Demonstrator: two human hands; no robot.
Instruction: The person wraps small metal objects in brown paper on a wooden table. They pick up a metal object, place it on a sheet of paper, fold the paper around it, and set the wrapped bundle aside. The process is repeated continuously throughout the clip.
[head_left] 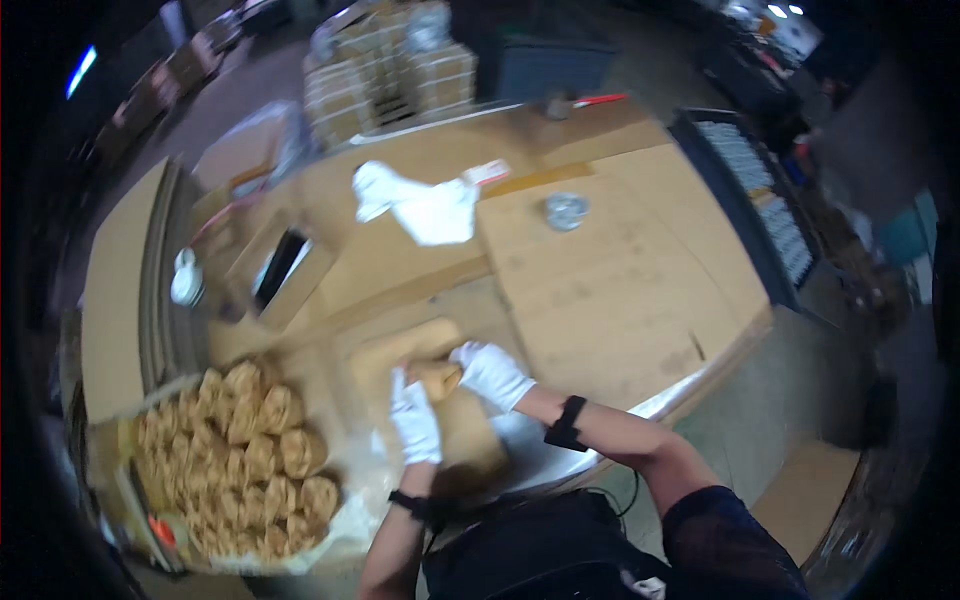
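Observation:
My left hand (414,420), in a white glove, has its fingers closed on the near left side of a small brown paper bundle (436,380). From the right, my right hand (494,377), gloved in white too, grips the bundle's other side. What the paper wraps, if anything, is hidden. Beneath both hands lies brown paper (405,346), seemingly a stack of sheets, blurred at its edges. To the left sits a large group of similar crumpled brown paper bundles (262,458), packed close together in rows.
Cardboard covers the table (620,270). On it lie a white cloth (432,210), a round clear dish (566,211) and an open carton (312,272) with a dark object inside. A white bottle (187,280) stands near upright cardboard sheets (120,290). A dark tray (715,165) borders the right side.

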